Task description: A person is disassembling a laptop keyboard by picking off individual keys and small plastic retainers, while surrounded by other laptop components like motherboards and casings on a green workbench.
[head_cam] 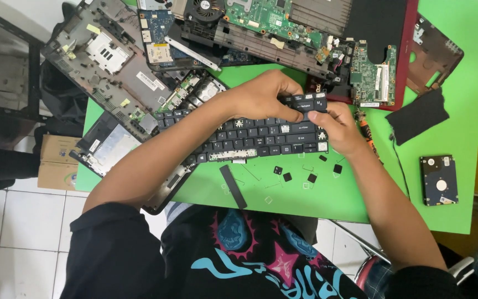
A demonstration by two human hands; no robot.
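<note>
1. Black and thin, the keyboard lies across the middle of the green table, its left end resting on a laptop shell and its right end under both hands.
2. Left hand lies over the upper right rows, fingers curled down onto the keys, pressing more than grasping.
3. Right hand closes on the keyboard's right edge, thumb on top near the corner; whether it pinches a single key or the edge itself is hard to tell from this angle.
4. Several keys are already off: bare white mounts show in the rows, and loose keycaps with small clear clips lie on the table just below, near a long black strip.
5. Risks, as I judge them:
   - Prying hard at the corner could bend the thin keyboard, since its left end sits raised on the shell and the middle has little support.
   - A keycap could snap free and fly off the table's near edge, which is close.
   - The tiny clips could break or get lost among the loose parts.
6. An orange-handled tool lies just beside the right hand. Circuit boards and a red lid crowd the far side, while a hard drive sits well apart at right.
</note>
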